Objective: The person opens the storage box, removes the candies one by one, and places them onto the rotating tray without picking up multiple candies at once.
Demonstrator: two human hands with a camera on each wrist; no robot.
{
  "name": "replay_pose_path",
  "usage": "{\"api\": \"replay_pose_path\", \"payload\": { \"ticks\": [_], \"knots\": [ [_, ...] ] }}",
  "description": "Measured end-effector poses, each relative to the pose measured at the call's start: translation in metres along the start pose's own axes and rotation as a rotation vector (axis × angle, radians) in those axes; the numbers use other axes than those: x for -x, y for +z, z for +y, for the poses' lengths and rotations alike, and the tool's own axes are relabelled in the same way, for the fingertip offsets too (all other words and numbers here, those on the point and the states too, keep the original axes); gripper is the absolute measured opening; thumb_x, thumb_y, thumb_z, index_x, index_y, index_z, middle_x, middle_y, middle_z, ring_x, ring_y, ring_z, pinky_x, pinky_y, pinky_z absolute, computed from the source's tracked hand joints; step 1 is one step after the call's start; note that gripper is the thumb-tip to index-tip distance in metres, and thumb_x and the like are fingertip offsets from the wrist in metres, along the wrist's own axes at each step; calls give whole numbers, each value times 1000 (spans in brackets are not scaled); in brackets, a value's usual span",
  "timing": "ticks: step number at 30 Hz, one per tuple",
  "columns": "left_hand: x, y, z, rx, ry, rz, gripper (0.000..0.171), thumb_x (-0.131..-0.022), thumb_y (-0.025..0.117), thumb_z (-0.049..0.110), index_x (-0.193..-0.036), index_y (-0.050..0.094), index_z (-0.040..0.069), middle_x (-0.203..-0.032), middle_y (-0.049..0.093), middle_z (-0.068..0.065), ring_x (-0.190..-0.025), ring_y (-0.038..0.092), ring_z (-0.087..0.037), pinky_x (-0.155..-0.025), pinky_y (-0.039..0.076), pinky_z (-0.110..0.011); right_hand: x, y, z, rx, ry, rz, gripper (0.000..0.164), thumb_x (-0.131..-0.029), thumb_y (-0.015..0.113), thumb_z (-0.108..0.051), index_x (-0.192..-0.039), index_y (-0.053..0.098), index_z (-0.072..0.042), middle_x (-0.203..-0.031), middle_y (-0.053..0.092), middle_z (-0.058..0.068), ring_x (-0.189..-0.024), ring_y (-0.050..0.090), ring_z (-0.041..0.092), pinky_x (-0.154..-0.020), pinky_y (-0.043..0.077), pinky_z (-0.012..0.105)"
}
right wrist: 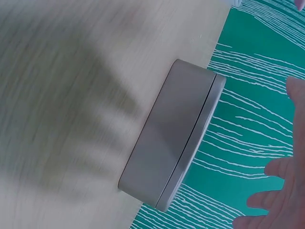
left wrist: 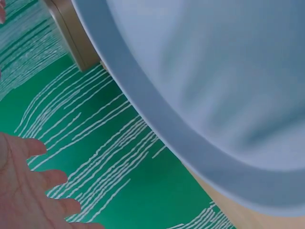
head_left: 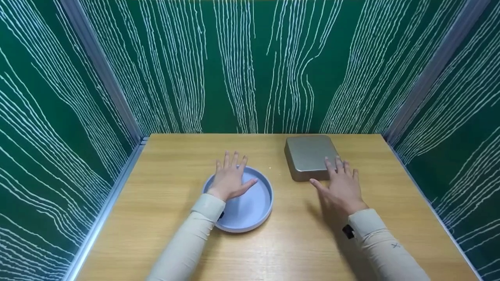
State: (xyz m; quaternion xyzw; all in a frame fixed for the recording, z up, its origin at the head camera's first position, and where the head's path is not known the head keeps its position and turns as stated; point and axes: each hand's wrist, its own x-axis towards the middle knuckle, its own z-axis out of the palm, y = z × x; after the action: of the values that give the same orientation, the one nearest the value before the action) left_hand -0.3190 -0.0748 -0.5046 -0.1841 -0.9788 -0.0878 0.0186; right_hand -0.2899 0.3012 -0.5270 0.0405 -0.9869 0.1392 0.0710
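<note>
A round, shallow, pale blue dish with a raised rim lies on the wooden table. My left hand hovers over its upper left part, fingers spread and straight, holding nothing. In the left wrist view the dish fills the upper right, with the hand's shadow inside it. To the right and farther back sits a closed, grey-gold metal tin with rounded corners. My right hand is held above the table by the tin's near right corner, fingers spread. The right wrist view shows the tin's side and lid seam, apart from the fingers.
Green panels with wavy white lines stand behind the table and on both sides. Metal posts mark the back corners, and a metal rail runs along the left table edge.
</note>
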Motion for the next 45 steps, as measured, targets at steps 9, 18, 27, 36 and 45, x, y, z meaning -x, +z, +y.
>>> {"api": "replay_pose_path", "payload": {
  "ticks": [9,18,27,36,45],
  "knots": [
    [-5,-4,14,11,2,-20,90,-105,43,73,-173,28,16,-181,19,-18,-168,9,-47,-134,17,-69,-9,-7,1,5,-23,12,106,-100,51,-79,-172,25,-4,-174,20,36,-160,16,62,-128,11,80],
    [-15,-6,27,60,6,-31,89,-106,42,71,-172,32,12,-180,24,-19,-167,15,-47,-134,20,-66,-18,-15,3,-16,-12,5,104,-102,53,-75,-171,26,-3,-173,24,36,-159,20,60,-128,12,79],
    [-27,-5,40,82,29,15,82,-110,38,65,-168,39,8,-175,35,-20,-165,25,-45,-135,25,-59,-28,-22,6,-35,-19,25,103,-103,55,-71,-171,23,0,-169,29,39,-156,25,61,-127,16,79],
    [-40,-4,54,80,55,15,76,-111,40,60,-166,42,7,-172,42,-20,-163,32,-42,-134,29,-55,-34,-25,12,-80,-9,20,103,-103,55,-71,-168,29,4,-169,27,41,-156,24,62,-128,18,77],
    [-51,2,68,148,47,39,70,-112,43,53,-163,47,4,-169,48,-18,-161,39,-34,-136,26,-45,-41,-29,14,-136,35,-34,105,-102,56,-73,-168,28,3,-171,24,40,-157,23,63,-128,18,76]
  ]
}}
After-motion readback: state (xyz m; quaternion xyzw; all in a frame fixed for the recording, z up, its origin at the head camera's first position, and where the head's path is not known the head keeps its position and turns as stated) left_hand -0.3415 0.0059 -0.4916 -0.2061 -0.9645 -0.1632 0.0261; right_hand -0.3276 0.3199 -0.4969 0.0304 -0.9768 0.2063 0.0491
